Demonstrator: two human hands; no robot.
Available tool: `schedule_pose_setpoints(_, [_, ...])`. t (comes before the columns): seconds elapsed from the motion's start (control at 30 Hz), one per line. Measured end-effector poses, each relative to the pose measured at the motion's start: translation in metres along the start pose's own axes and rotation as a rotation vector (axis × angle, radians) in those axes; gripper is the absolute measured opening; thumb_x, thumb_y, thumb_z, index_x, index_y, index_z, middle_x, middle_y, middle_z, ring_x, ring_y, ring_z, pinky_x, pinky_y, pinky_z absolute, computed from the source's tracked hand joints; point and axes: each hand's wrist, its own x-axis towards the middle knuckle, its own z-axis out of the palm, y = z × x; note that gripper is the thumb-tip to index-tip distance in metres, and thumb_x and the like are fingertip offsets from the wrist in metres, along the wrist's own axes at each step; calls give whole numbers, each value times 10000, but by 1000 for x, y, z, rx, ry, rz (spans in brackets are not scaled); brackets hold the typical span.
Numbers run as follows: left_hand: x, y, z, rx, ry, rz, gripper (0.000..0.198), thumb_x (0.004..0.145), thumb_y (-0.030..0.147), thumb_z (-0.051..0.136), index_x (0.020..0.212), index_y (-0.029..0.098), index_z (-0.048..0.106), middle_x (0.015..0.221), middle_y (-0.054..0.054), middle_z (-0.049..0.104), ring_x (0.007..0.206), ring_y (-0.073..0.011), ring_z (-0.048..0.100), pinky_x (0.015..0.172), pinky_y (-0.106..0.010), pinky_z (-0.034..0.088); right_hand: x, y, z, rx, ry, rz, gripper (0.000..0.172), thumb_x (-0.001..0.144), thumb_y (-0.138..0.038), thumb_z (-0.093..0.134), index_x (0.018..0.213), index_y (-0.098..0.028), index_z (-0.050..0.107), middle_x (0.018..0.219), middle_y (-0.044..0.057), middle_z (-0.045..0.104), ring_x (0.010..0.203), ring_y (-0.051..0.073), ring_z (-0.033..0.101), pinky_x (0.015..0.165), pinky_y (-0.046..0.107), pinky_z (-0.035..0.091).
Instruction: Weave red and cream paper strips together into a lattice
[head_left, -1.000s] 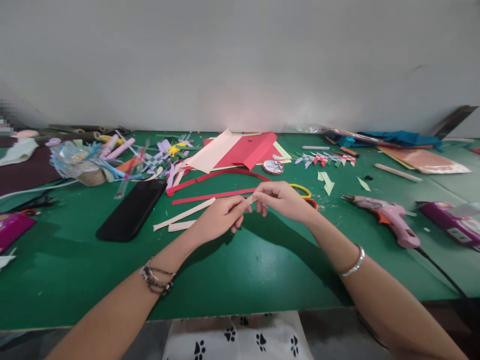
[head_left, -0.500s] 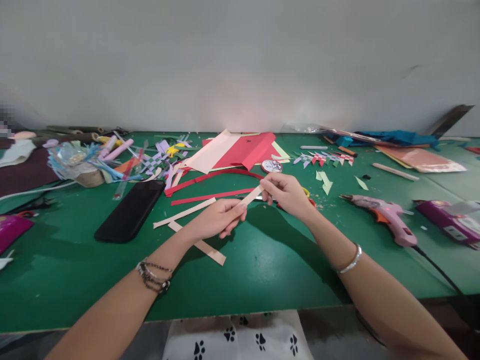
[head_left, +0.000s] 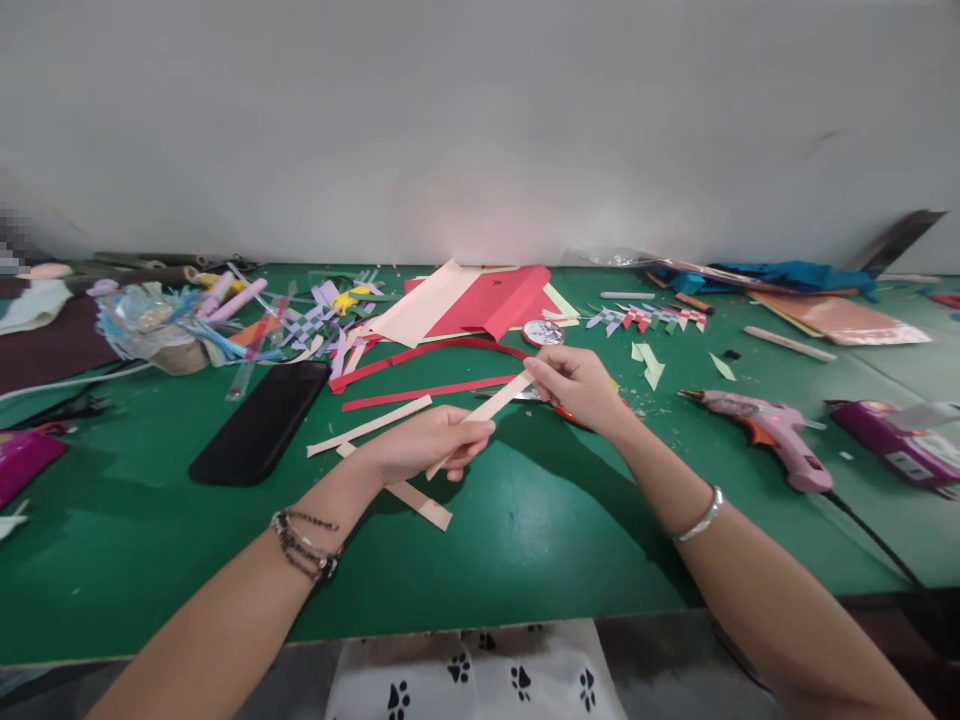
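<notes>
A narrow cream paper strip (head_left: 498, 399) slants between my two hands above the green table. My left hand (head_left: 439, 442) pinches it near its lower end, thumb on top, and the tip pokes out below the fingers. At the upper end my right hand (head_left: 566, 380) is closed on it, finger and thumb together. Two more cream strips lie by my left hand: one pale strip (head_left: 367, 426) behind it, another strip (head_left: 420, 504) partly under the wrist. Red paper strips (head_left: 420, 394) rest beyond. Scissors (head_left: 525, 396) lie partly hidden behind my right hand.
A black phone (head_left: 259, 425) lies to the left. At right are a pink glue gun (head_left: 765, 425) with its cord and a purple device (head_left: 896, 440). Red and cream paper sheets (head_left: 480, 305), a round tin (head_left: 543, 333) and woven paper pieces (head_left: 649, 318) are at the back.
My left hand has shifted slightly along the strip, so more of it shows between the hands and its lower end now sticks out. My right hand has barely moved.
</notes>
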Motion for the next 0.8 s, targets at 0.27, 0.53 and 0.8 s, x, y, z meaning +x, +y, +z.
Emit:
schedule_pose_setpoints(0.27, [0, -5, -3, -109, -135, -32, 273, 789, 372, 510, 627, 153, 495, 464, 82, 304, 396, -47, 244, 396, -171, 256, -1, 1, 1, 3, -9, 9, 330, 793, -353, 457, 509, -188, 426, 417, -46, 452, 376, 66, 385, 415, 205, 295])
schedule_pose_setpoints(0.53, [-1, -4, 0, -233, -103, -52, 143, 847, 164, 418, 965, 174, 499, 631, 57, 416, 428, -44, 364, 438, -185, 370, 0, 2, -1, 40, 11, 38, 330, 795, -342, 460, 505, -191, 418, 394, -51, 434, 357, 64, 369, 399, 203, 283])
schedule_pose_setpoints(0.8, [2, -7, -5, -338, -151, -70, 326, 938, 296, 262, 945, 121, 538, 529, 75, 336, 326, -12, 197, 325, -125, 201, 3, 9, -4, 33, 53, 37, 328, 796, -339, 461, 511, -181, 423, 383, -60, 435, 344, 48, 365, 383, 183, 281])
